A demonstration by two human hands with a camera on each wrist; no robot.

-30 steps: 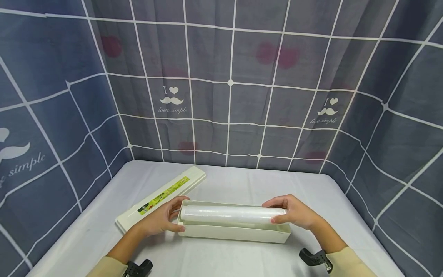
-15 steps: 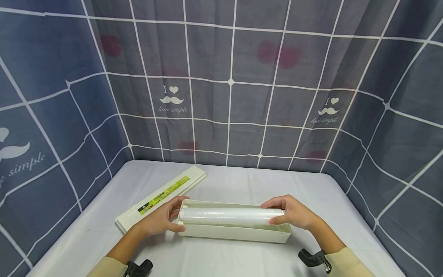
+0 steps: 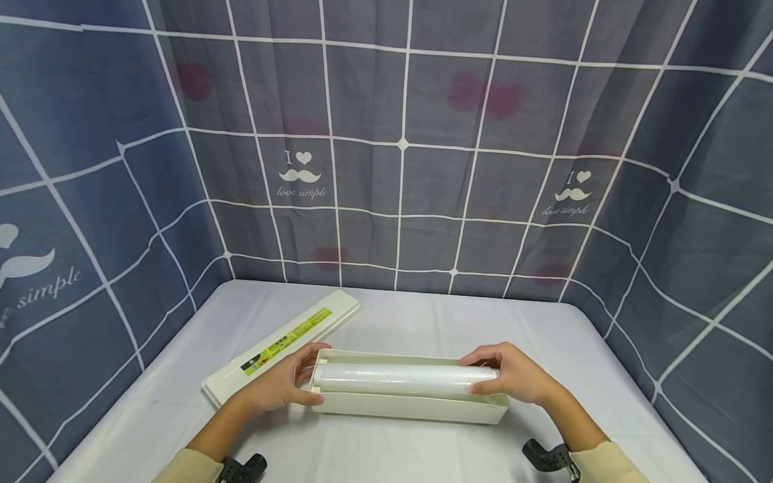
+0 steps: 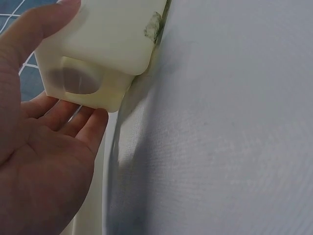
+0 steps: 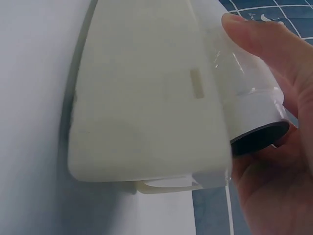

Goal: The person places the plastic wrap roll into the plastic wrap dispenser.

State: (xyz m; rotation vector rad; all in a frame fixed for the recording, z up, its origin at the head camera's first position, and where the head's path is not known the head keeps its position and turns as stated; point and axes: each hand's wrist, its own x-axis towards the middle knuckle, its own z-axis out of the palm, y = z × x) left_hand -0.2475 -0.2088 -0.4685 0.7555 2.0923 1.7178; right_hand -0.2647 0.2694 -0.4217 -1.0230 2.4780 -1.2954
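Observation:
A roll of clear cling film [image 3: 392,378] lies lengthwise in the open cream cling film box [image 3: 407,407] on the table. At its right end my right hand [image 3: 513,372] holds the roll between thumb and fingers. The right wrist view shows that end of the roll [image 5: 249,98] above the box wall [image 5: 146,98], with its hollow core dark. My left hand [image 3: 280,382] grips the box's left end, thumb on the front wall. In the left wrist view, the fingers of the left hand [image 4: 54,142] touch the end wall [image 4: 85,81], which has a rounded cutout.
The long cream lid [image 3: 284,342], with a yellow-green label, lies slantwise behind the left hand. A white cloth covers the table [image 3: 423,449]. Grey-blue checked curtains [image 3: 362,168] stand around the back and sides.
The roll has shifted slightly left and its left end sits a little lower in the box. The right hand has moved only slightly; the left hand, box and lid stay put.

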